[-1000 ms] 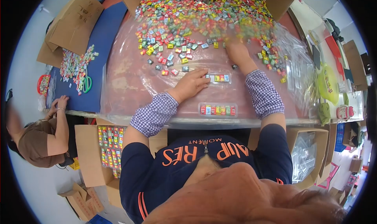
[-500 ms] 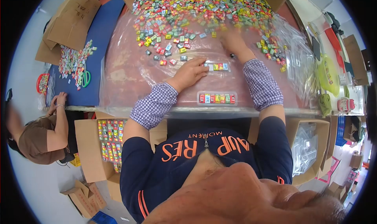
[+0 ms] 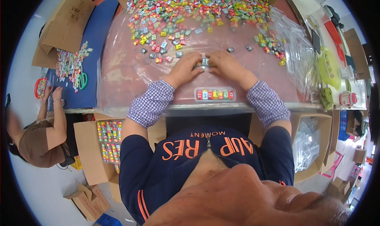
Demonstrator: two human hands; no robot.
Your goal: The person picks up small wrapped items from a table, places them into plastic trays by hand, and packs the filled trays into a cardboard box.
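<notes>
I observed the left hand [image 3: 184,69] and right hand [image 3: 230,67] grasping a mostly hidden row of small multicoloured blocks [image 3: 204,62] between them, beyond the filled, clear plastic tray [image 3: 215,94], and judged light, even fingertip pressure best for square alignment.

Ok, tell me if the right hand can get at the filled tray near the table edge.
Probably yes: the right hand is just beyond the filled tray, nothing stands between, though its fingers are at other small packs.
</notes>
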